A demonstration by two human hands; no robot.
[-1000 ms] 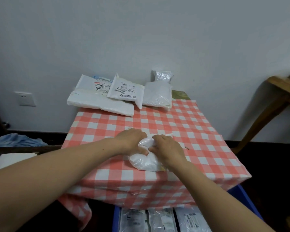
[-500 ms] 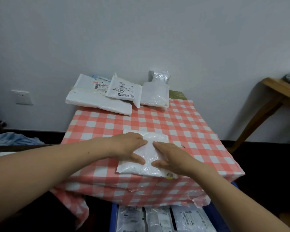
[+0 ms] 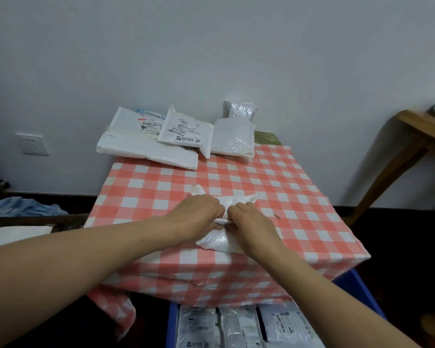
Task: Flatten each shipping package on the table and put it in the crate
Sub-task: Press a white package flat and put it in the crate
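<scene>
The white mailer (image 3: pixel 186 131) at the desk's (image 3: pixel 286 197) far edge carries a label with a bold code, seemingly 519-2601, and a QR square. Smaller print there and on the neighbouring barcode label (image 3: pixel 149 126) is unreadable.

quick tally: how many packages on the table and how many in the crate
near package on the table: 1
far-edge packages: at least 4
crated packages in the crate: 3 showing
total: at least 8
</scene>
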